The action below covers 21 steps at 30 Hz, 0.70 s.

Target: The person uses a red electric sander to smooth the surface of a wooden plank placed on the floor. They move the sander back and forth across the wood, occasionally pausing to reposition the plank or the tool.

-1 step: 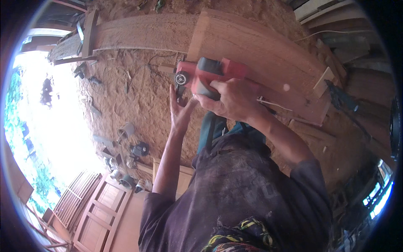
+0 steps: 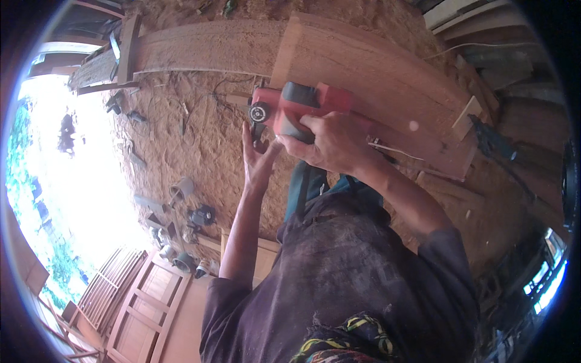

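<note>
A red electric planer (image 2: 336, 100) with dark grey and black parts is held over the near edge of a wide reddish board (image 2: 387, 66). A round black dial with pale marks sits at its left end. My right hand (image 2: 336, 142) grips the grey part, its thumb lying on top. Below the dial, my left hand (image 2: 259, 163) cups the planer's front end, with thumb and forefinger on either side of a black part. The planer's far underside is hidden, and so are some of the left fingers.
Wood shavings (image 2: 163, 127) cover the ground. A second long plank (image 2: 206, 48) runs to the left. At lower left are a pale bucket (image 2: 183, 186), several small containers and a wooden panel frame (image 2: 145, 305). A dark clamp-like tool (image 2: 487, 136) stands by the board's right end.
The planer and both hands have shifted very slightly to the left. My grip looks the same.
</note>
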Motion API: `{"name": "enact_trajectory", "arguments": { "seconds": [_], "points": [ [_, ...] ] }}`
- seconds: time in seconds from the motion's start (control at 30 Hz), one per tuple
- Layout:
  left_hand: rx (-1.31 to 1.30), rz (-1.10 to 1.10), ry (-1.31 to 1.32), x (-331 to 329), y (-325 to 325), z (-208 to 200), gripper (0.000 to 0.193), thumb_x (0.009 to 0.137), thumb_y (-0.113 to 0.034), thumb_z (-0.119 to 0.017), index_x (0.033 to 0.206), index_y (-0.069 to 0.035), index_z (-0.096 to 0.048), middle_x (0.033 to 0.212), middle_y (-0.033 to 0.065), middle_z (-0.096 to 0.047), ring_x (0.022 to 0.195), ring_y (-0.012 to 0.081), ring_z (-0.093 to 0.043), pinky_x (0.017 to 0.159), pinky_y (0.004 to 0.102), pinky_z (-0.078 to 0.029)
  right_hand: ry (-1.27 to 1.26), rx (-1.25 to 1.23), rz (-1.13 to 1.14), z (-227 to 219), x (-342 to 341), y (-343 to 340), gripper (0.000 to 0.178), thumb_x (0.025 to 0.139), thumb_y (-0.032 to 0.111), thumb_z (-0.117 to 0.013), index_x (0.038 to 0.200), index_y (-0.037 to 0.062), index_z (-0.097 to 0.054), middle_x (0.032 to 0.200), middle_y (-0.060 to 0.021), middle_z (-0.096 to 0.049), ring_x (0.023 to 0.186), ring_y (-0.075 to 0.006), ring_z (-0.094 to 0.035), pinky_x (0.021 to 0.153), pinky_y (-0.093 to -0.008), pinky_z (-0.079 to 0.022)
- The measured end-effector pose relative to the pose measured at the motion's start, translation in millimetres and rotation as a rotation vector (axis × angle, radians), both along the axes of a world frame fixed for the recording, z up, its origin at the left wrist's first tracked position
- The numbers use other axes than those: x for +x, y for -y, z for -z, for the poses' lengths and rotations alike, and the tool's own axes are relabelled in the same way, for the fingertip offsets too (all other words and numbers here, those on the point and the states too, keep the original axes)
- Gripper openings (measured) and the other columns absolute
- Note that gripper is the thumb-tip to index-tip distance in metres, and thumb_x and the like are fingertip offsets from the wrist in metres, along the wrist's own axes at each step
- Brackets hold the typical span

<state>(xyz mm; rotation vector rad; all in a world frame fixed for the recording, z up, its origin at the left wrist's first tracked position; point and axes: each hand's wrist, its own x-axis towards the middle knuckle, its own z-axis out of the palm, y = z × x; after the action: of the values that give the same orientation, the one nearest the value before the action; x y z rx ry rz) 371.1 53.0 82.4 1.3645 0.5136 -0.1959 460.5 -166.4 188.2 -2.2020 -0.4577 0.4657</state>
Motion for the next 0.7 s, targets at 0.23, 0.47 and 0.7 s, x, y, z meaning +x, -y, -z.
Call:
{"name": "enact_trajectory", "arguments": {
  "seconds": [0.23,0.47,0.7],
  "points": [
    [0.016,0.024,0.029,12,-51,11,0.099,0.101,-0.007,-0.076,0.176,-0.003,-0.011,0.164,0.0178,-0.047,0.142,0.0254,-0.055,0.113,0.0376,-0.050,-0.110,-0.059,-0.061,2,17,-43,0.051,0.098,0.058,-0.069,0.108,0.0105,-0.084,0.072,-0.0179,-0.076,0.069,-0.0325,-0.079,0.073,-0.0478,-0.064],
    [0.234,0.071,0.097,25,-142,45,0.083,0.105,-0.041,-0.071,0.171,-0.004,-0.035,0.159,0.0157,-0.053,0.142,0.0259,-0.053,0.118,0.0409,-0.042,-0.155,-0.008,-0.093,-2,36,-94,0.058,0.096,0.064,-0.063,0.103,0.0091,-0.081,0.088,-0.0207,-0.079,0.079,-0.0423,-0.077,0.080,-0.0567,-0.061],
    [-0.052,-0.195,0.037,-1,-166,22,0.066,0.115,-0.040,-0.055,0.168,-0.004,-0.041,0.166,0.0261,-0.044,0.152,0.0342,-0.049,0.126,0.0499,-0.042,0.036,0.165,0.066,8,2,-99,0.049,0.096,0.056,-0.070,0.098,0.0087,-0.080,0.077,-0.0172,-0.076,0.077,-0.0352,-0.078,0.074,-0.0487,-0.064]
  ]
}}
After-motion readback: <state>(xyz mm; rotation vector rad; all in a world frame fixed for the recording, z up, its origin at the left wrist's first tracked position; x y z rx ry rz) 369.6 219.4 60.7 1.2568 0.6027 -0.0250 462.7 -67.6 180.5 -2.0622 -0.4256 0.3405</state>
